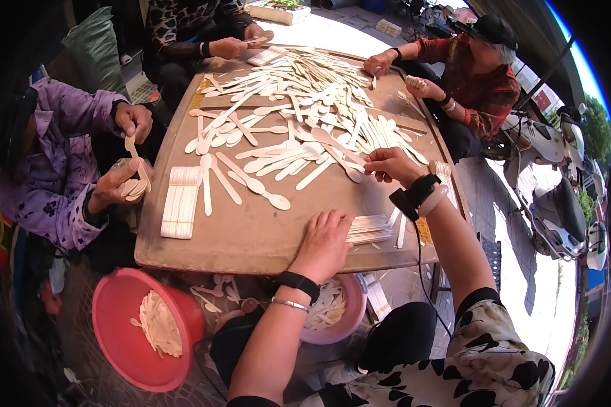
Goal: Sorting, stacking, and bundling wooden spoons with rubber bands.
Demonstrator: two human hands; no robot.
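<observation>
With our left hand (pixel 324 239) we clasp the stack of wooden sticks (pixel 371 229) near the front edge of the table (pixel 251 239). With our right hand (pixel 392 165) we pinch a single spoon (pixel 335 144) at the near side of the loose spoon heap (pixel 329 102).

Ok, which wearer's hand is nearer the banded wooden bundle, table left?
Left. Left hand lies right of the banded wooden bundle; right hand is farther right, by loose wooden spoons.
</observation>
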